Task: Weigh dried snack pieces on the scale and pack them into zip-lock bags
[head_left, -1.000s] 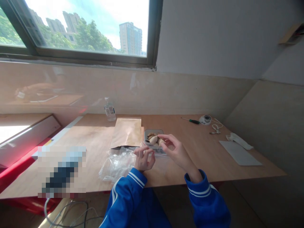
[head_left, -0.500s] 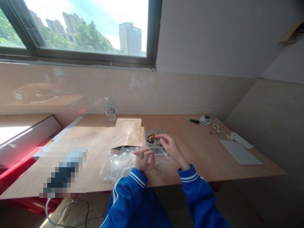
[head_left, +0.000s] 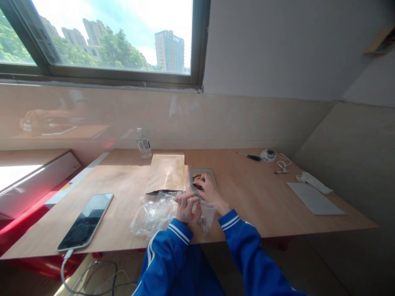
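A phone (head_left: 86,222) lies at lower left. At lower centre come a pouch (head_left: 166,172), then the left hand (head_left: 187,208), fingers curled beside a zip bag (head_left: 207,218), its grip unclear; just above, brown pieces (head_left: 196,176) sit on a scale (head_left: 206,170), the right hand (head_left: 208,190) bent over them, whether pinching any I cannot tell.

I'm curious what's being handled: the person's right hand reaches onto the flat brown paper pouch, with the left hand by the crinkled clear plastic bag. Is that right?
Not the pouch: the head view shows the right hand at the brown, lumpy pieces on the grey rectangular platform. The left hand is by the clear plastic bag, as you say.
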A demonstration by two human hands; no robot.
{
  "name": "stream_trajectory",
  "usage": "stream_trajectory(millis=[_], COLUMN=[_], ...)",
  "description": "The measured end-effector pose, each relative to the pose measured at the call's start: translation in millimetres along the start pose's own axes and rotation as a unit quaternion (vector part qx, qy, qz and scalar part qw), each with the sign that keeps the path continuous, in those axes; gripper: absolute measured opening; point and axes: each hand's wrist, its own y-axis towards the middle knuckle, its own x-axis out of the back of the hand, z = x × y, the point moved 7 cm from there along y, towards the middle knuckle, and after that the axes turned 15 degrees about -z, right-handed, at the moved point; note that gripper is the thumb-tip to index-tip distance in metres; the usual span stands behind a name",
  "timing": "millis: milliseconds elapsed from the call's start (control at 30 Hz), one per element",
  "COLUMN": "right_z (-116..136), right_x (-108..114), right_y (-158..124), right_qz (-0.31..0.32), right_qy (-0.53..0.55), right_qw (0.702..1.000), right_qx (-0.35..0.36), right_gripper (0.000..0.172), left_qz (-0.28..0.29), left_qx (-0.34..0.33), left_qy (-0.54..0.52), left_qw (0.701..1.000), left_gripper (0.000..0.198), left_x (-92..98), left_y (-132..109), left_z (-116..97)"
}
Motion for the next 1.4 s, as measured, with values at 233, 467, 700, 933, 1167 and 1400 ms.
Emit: stream_trajectory(millis=[233, 467, 700, 933, 1167, 1400], right_z=[-15, 6, 40, -28, -13, -15], right_x=[31, 91, 78, 32, 0, -3], right_y=[2, 5, 9, 15, 21, 17], right_qz=[-0.084, -0.117, 0.008, -0.071, 0.051, 0.05], right_qy=[0.112, 0.134, 0.143, 0.036, -0.121, -0.195], right_qw=[0.983, 0.967, 0.985, 0.993, 0.991, 0.979], right_qx=[-0.119, -0.184, -0.093, -0.085, 0.0, 0.027], right_gripper=[0.018, 0.028, 0.026, 0.024, 0.034, 0.021], left_qz=[0.007, -0.038, -0.079, -0.066, -0.067, -0.068], left_qx=[0.008, -0.001, -0.005, -0.01, -0.008, -0.005], left_qy=[0.007, 0.025, 0.043, 0.04, 0.04, 0.041], left_qw=[1.0, 0.999, 0.996, 0.997, 0.997, 0.997], left_gripper=[0.008, 0.006, 0.007, 0.007, 0.008, 0.01], left_x=[1.4, 4.1, 8.9, 7.7, 8.0, 7.5], left_y=[3, 5, 4, 6, 5, 6], left_z=[0, -1, 2, 1, 2, 1])
